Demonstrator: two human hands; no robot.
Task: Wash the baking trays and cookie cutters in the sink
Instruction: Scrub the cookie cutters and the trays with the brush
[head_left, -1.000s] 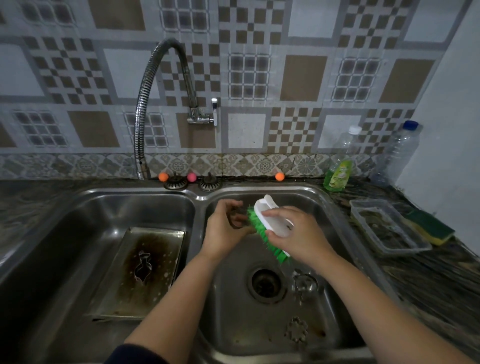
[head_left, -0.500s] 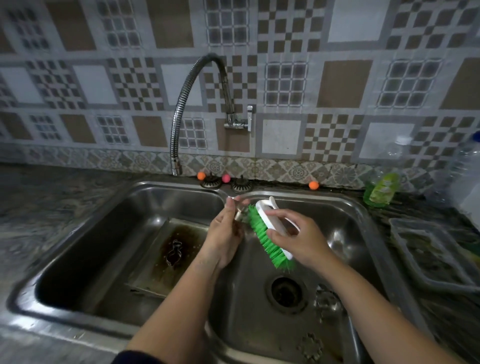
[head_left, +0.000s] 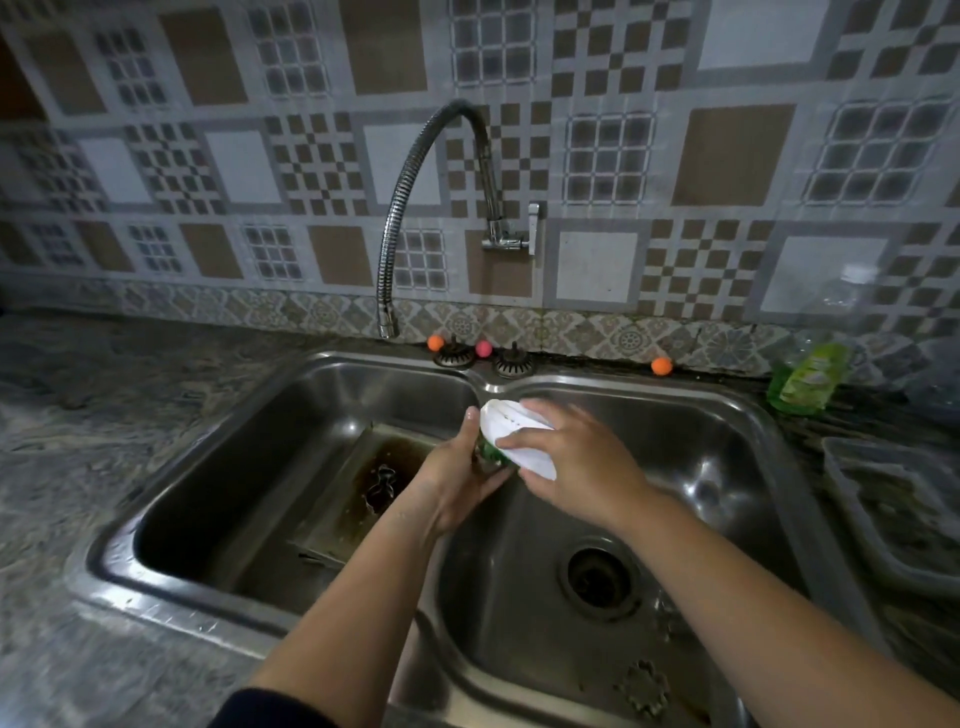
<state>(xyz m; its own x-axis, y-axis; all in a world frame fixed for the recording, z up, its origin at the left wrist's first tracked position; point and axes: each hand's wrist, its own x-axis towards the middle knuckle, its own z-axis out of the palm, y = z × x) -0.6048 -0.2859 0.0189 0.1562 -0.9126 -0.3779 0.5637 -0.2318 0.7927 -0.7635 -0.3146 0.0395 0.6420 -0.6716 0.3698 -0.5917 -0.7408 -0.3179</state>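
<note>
Right hand (head_left: 574, 462) gripping brush (head_left: 514, 436)

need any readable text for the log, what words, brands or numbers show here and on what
No text can be read in this view.
Green dish soap bottle: it has a label, but it is too blurred to read.
White scrub brush in the right hand: no print shows.
Faucet and sink: no marks show.

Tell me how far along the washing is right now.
Done: nothing looks clearly finished. In hand: the right hand grips the scrub brush and works it against something the left hand holds; I can't make out what. Left: the stained baking tray in the left basin with a cutter on it, and a flower-shaped cutter in the right basin.
</note>
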